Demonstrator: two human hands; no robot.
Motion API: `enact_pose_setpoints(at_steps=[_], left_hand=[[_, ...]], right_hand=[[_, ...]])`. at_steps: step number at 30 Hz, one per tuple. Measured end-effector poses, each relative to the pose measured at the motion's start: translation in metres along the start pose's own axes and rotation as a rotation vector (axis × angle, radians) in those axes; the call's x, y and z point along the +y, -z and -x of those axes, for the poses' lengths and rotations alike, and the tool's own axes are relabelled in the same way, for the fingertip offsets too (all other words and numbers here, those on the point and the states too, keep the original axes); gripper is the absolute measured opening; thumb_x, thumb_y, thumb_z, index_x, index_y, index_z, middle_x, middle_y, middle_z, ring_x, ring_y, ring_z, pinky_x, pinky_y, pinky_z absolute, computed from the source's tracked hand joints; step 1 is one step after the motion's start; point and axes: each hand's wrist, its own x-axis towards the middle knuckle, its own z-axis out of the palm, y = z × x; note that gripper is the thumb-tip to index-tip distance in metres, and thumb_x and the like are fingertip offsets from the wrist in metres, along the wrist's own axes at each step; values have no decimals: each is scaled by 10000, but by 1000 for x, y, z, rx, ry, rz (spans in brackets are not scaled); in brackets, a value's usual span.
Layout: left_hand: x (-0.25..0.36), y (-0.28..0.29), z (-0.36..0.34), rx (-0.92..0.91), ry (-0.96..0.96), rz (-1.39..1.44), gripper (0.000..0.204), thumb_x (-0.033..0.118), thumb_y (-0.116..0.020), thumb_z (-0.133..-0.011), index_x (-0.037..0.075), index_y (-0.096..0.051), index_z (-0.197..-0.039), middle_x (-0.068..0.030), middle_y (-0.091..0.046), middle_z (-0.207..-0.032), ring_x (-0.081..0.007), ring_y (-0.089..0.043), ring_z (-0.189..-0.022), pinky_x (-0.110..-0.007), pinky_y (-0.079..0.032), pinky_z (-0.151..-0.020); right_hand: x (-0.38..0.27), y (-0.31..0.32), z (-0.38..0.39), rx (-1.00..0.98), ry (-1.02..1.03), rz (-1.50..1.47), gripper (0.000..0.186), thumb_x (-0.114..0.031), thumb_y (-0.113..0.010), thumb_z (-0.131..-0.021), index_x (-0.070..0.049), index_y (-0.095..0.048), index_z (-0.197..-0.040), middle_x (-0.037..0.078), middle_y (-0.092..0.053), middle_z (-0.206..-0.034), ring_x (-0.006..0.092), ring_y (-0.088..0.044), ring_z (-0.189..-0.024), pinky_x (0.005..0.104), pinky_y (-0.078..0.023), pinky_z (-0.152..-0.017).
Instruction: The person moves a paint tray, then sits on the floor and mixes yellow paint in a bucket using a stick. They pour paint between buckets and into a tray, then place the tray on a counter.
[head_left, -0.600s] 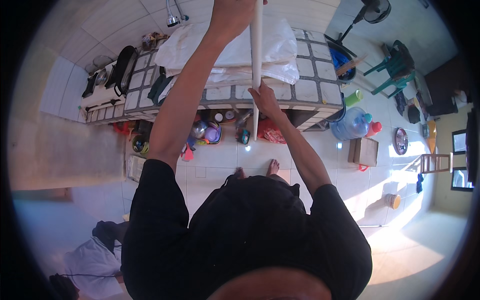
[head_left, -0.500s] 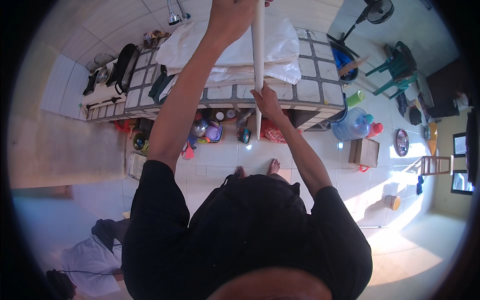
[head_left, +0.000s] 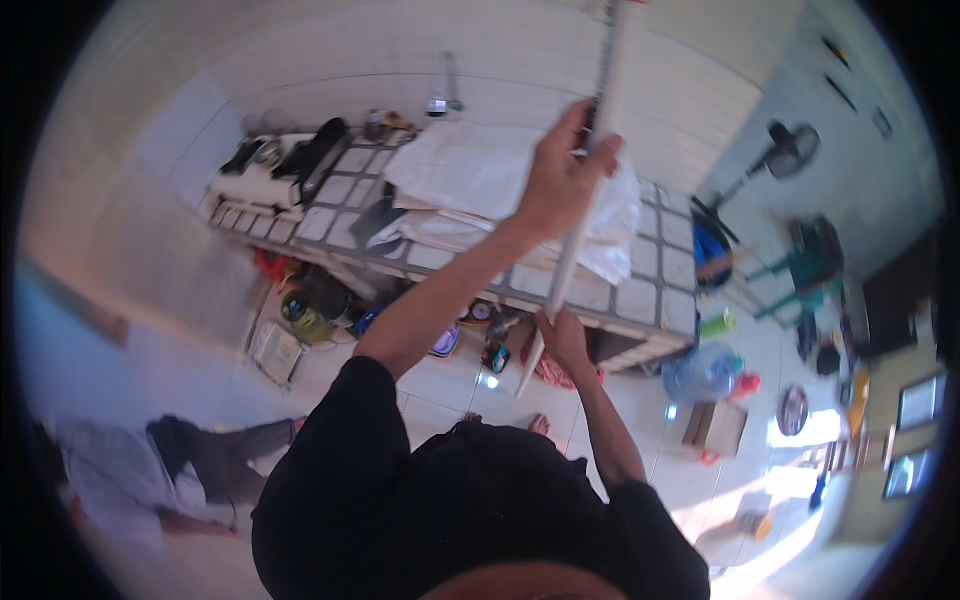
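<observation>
So the white pole [head_left: 569,255] is held slantwise from the frame's top right to lower centre, pinched between left hand [head_left: 567,175] thumb and fingers, with right hand [head_left: 563,338] fingers curled round it lower down. Gripping's done, seemingly; it's not been put down yet.

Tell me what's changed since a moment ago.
The view has tilted up and turned: the white pole now slants, its top to the right, and the left hand shows more fully. Whether the pole itself moved is unclear. That hand and the right hand still hold it; the white sheeting stays on the tiled counter.
</observation>
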Motion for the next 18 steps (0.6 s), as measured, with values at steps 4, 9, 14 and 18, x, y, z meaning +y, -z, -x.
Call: enact_pose_setpoints(at_steps=[4, 9, 14, 18], left_hand=[[48, 1, 6, 79, -92, 9, 363, 63, -600, -910, -25, -480, -1241, -28, -590, -885, -72, -563, -704, -229, -491, -609], [88, 24, 32, 226, -244, -58, 355, 139, -627, -907, -29, -492, -1189, -25, -547, -799, -74, -546, -637, -224, -479, -526], [110, 48, 69, 351, -177, -25, 364, 109, -623, -907, -25, -461, -1204, -31, -543, -818, -75, -562, -680, -227, -495, -540], [106, 57, 94, 430, -114, 20, 421, 33, -585, -914, -9, -413, -1296, -57, -551, -896, -106, -578, -719, -265, -513, -643]], right_hand=[[-35, 30, 13, -82, -45, 12, 257, -227, -600, -865, 26, -593, -915, 211, -645, -771, 305, -654, -738, 404, -491, -668], [-41, 17, 33, -59, 132, -281, 121, -120, -568, -820, 0, -581, -825, 63, -581, -669, 146, -549, -625, 306, -443, -587], [-33, 9, 50, -60, 112, -392, 43, -51, -555, -772, -12, -551, -754, -9, -477, -634, 74, -439, -571, 242, -353, -515], [-27, 16, 60, -57, 105, -516, 95, -46, -596, -755, -2, -524, -712, -25, -463, -619, 60, -416, -559, 245, -337, -495]])
